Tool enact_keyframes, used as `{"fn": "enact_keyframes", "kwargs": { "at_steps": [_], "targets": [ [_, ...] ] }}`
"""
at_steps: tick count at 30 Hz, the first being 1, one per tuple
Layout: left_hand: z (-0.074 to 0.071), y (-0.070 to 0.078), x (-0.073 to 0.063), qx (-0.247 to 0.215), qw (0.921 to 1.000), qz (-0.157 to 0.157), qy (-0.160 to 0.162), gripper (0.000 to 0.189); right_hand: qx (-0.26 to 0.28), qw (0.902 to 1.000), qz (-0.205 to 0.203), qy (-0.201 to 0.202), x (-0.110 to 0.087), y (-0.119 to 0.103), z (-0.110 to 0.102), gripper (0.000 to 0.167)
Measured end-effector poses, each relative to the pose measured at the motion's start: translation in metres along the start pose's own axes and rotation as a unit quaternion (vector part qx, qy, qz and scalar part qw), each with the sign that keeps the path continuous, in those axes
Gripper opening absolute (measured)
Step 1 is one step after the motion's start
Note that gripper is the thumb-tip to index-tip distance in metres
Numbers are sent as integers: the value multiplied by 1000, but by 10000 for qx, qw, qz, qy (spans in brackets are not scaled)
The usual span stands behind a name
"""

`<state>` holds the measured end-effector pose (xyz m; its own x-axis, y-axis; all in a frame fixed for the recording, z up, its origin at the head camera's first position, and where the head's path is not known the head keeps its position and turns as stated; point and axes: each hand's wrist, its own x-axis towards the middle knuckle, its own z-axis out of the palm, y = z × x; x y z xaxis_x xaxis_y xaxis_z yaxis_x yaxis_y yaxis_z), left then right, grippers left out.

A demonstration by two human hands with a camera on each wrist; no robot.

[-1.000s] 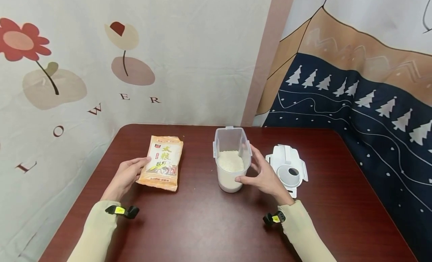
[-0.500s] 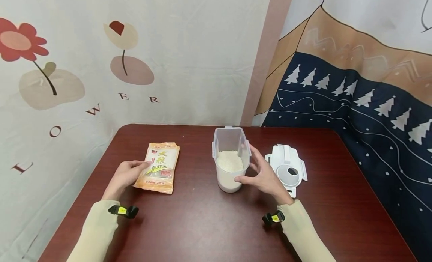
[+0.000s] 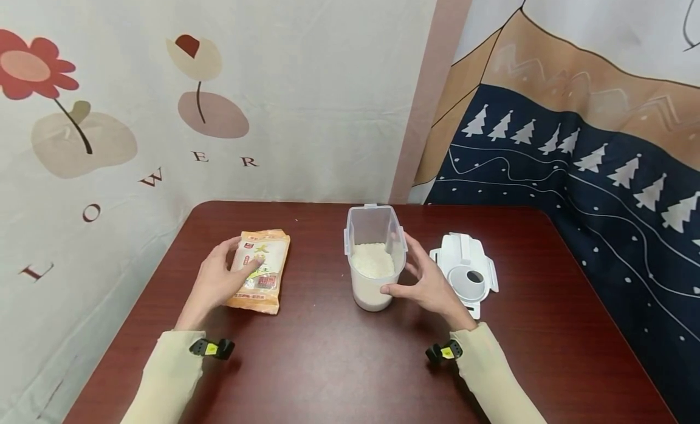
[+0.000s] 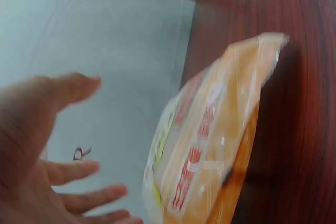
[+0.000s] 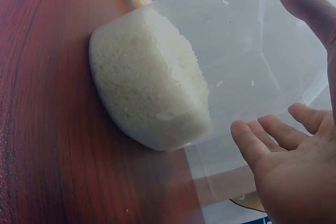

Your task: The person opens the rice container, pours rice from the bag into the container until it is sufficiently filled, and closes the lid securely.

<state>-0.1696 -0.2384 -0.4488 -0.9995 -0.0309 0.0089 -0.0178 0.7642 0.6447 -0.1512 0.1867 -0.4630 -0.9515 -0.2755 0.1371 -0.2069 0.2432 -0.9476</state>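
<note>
A clear plastic storage container [image 3: 350, 229], part filled with white rice [image 5: 152, 82], stands upright on the table. My right hand [image 3: 423, 284] holds it from the right, thumb across the front wall and fingers at the far side. In the right wrist view the thumb and fingers of my right hand [image 5: 294, 145] reach along the clear wall above the rice level. An orange and white rice packet [image 3: 270, 281] lies to the left. Over its left side is my left hand [image 3: 219, 278], thumb and fingers spread apart; in the left wrist view a gap shows between them and the packet [image 4: 205, 145].
A white lid [image 3: 465, 266] with a round opening lies right of the container, just beyond my right hand. The dark red table [image 3: 328, 369] meets patterned cloth [image 3: 317, 108] along its back edge. A few stray grains show on the wood.
The packet has slid slightly left and toward me and now lies flatter. My left hand has let go of its edge and spread over it. The right hand and container keep their place.
</note>
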Motion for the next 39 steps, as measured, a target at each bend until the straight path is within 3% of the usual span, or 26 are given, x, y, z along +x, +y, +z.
{"fn": "enact_keyframes", "kwargs": {
  "at_steps": [8, 17, 29, 39],
  "targets": [
    [19, 16, 1, -699, 9931, 919, 221, 95, -42, 10000, 65, 24, -1, 0, 0, 110],
    [46, 34, -1, -1589, 9742, 1604, 66, 95, -88, 9999, 60, -21, -1, -2, -2, 110],
    [80, 59, -7, -1976, 9632, 1793, -337, 106, -251, 9993, 242, -121, -3, -8, -3, 110],
    [108, 81, -9, -2681, 9373, 2146, -603, 113, -628, 9973, 322, -200, -4, -17, -6, 112]
  ]
}}
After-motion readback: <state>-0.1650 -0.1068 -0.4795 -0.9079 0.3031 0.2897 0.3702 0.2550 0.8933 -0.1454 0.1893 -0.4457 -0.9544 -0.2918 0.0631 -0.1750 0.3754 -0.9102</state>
